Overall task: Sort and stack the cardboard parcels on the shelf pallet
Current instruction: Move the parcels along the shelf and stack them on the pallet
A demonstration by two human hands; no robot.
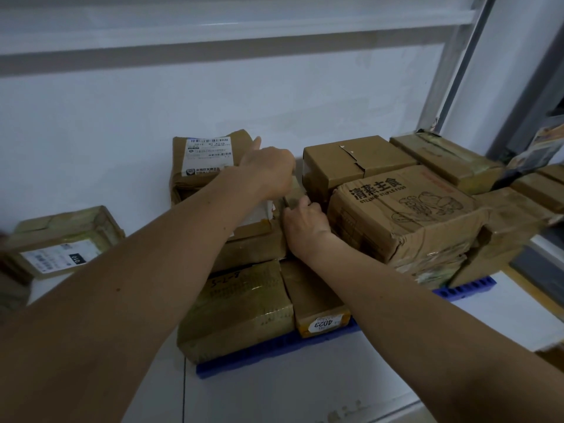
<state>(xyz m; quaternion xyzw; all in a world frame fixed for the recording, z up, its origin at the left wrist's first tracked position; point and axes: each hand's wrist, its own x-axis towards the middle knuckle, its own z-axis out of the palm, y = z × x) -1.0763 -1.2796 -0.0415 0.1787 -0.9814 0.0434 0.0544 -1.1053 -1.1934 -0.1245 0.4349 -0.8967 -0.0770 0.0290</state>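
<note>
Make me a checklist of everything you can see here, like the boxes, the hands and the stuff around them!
Surface: blue pallet on a white shelf.
Job's things: taped cardboard parcels; printed box, labelled box, 4023 box.
Clutter: lone parcel off the pallet at left.
Hands: left hand and right hand both on a small parcel between the stacks.
Cables: nothing seen.
Surroundings: white wall, metal upright.
</note>
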